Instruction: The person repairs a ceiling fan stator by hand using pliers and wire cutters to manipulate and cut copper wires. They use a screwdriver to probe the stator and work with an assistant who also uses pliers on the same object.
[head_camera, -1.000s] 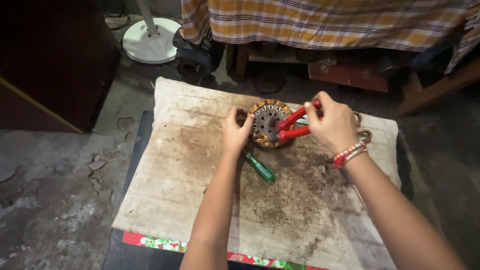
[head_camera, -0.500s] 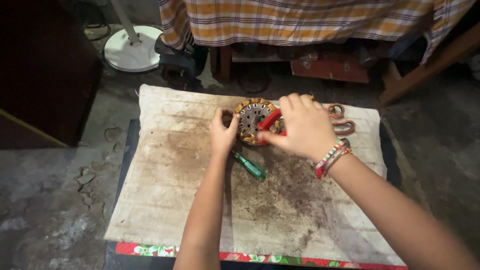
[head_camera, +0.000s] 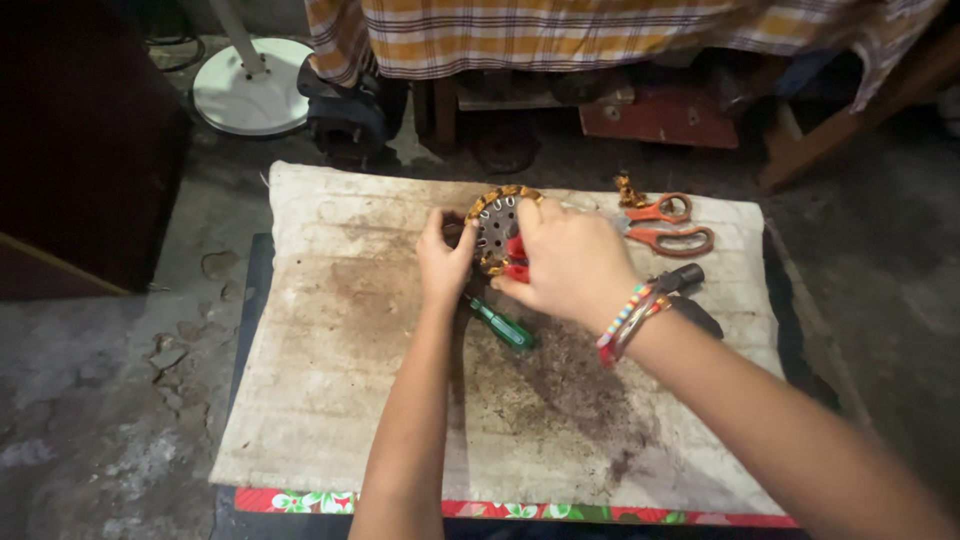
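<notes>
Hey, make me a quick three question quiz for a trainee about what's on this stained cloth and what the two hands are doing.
1. True or false: the orange-handled scissors lie untouched to the right of the round wound motor stator.
2. Which hand grips the red-handled tool? A. left hand B. right hand C. neither
3. Fill in: the green-handled screwdriver lies on the ____, just below the hands.

Key:
1. True.
2. B; the left hand steadies the stator's edge.
3. Stained cloth.
</notes>
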